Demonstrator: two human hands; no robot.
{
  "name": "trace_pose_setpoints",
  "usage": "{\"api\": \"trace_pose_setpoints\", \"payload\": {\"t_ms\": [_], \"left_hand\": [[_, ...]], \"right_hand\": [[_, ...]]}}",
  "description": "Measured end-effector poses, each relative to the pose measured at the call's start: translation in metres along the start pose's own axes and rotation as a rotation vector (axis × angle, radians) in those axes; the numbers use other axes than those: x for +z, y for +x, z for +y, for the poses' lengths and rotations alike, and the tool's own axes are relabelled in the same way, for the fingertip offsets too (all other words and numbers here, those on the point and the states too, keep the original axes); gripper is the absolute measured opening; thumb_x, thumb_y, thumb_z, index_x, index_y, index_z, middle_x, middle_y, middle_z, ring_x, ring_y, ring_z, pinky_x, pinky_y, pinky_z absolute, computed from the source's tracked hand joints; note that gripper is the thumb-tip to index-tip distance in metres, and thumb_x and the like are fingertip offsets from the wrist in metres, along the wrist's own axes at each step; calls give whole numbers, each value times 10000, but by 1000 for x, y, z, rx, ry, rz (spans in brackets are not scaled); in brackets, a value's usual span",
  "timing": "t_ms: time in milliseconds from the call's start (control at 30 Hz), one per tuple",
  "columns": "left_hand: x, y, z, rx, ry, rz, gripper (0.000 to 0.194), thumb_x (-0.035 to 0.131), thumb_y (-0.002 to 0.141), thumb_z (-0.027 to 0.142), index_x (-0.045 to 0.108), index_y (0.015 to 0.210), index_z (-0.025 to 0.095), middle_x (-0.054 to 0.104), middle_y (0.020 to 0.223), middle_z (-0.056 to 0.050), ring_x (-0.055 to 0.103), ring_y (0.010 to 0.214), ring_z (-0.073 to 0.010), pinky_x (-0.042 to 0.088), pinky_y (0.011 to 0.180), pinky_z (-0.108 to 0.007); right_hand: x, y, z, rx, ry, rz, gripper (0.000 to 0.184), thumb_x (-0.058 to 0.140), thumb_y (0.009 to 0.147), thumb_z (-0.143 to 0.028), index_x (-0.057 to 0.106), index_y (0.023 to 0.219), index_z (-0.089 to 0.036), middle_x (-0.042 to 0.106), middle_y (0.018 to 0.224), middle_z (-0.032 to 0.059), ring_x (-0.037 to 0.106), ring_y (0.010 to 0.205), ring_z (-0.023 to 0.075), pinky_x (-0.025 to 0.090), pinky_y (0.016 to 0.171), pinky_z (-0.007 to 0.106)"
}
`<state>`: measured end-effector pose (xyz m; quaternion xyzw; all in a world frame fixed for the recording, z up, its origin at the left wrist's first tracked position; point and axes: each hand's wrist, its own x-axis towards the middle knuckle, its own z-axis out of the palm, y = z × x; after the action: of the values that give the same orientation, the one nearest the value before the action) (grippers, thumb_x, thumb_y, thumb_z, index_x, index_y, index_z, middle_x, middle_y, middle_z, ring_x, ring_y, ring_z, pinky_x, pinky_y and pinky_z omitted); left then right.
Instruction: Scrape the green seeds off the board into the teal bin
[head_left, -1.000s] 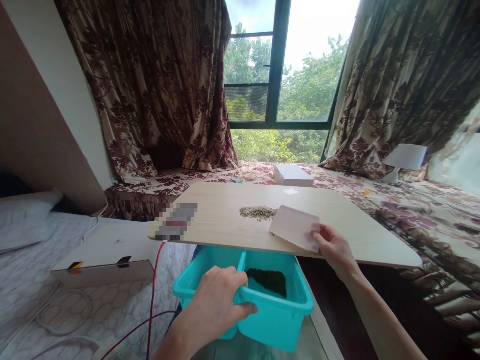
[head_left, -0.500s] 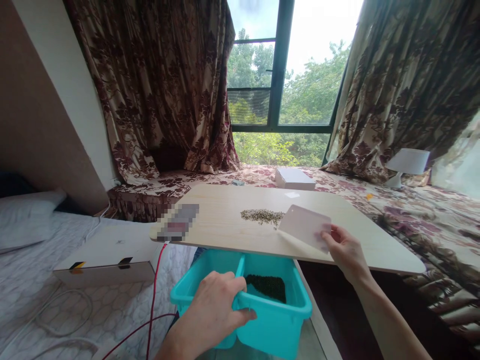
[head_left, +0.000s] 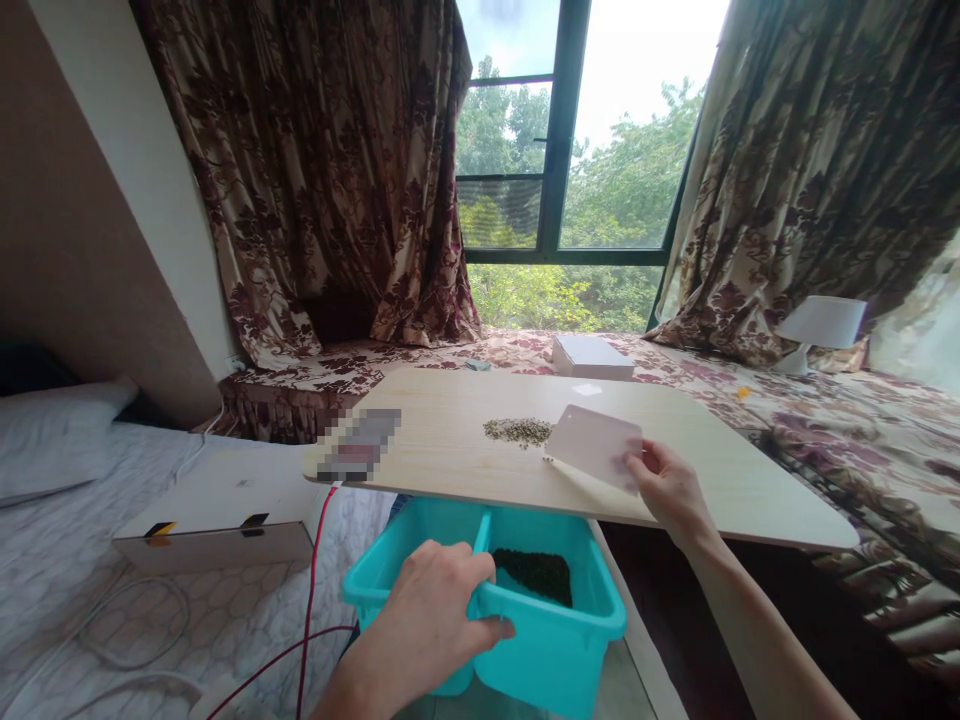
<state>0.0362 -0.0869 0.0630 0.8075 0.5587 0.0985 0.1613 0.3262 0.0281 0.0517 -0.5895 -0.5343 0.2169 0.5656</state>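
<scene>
My right hand (head_left: 667, 485) pinches a thin translucent plastic scraper (head_left: 592, 447) by its right end. The sheet is tilted over the wooden tabletop (head_left: 450, 460), its left edge against a pile of small speckled grains (head_left: 517, 432); a few grains lie loose by its lower corner. My left hand (head_left: 435, 610) grips the near rim of a turquoise divided bin (head_left: 551, 640) at its central divider, just below the table's near edge. Dark small grains (head_left: 536, 575) lie in the bin's right compartment. The left compartment is partly hidden by my left hand.
At the tabletop's left end lies a blurred-out flat object (head_left: 360, 445) with a red cable (head_left: 311, 580) hanging down. A white carton (head_left: 217, 510) rests on the bed at left. Behind the table are a white box (head_left: 592, 357) and a lamp (head_left: 821, 325).
My right hand has moved the scraper left along the tabletop, and the pile of grains is pushed narrower from its right side. My left hand keeps its hold on the bin.
</scene>
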Motion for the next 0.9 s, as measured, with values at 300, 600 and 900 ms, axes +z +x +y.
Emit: {"api": "trace_pose_setpoints", "payload": {"t_ms": [300, 600, 900], "left_hand": [[-1, 1, -2, -20, -20, -5, 244, 717, 751, 447, 608, 821, 240, 634, 856, 14, 554, 868, -230, 368, 745, -344], [8, 4, -13, -49, -16, 37, 270, 742, 724, 456, 598, 828, 253, 636, 891, 20, 556, 914, -226, 385, 795, -358], [4, 0, -5, -37, -16, 6, 248, 724, 745, 445, 606, 843, 251, 634, 889, 18, 551, 914, -227, 383, 801, -357]], "right_hand": [[0, 1, -6, 53, 19, -34, 304, 583, 651, -346, 636, 896, -174, 745, 773, 94, 700, 738, 239, 519, 558, 303], [-14, -9, -5, 79, 98, 37, 258, 624, 587, -335, 638, 815, -215, 762, 820, 85, 710, 772, 266, 527, 574, 323], [-11, -20, -6, 45, 65, -11, 263, 600, 630, -357, 644, 839, -204, 762, 797, 69, 709, 760, 248, 510, 546, 306]]}}
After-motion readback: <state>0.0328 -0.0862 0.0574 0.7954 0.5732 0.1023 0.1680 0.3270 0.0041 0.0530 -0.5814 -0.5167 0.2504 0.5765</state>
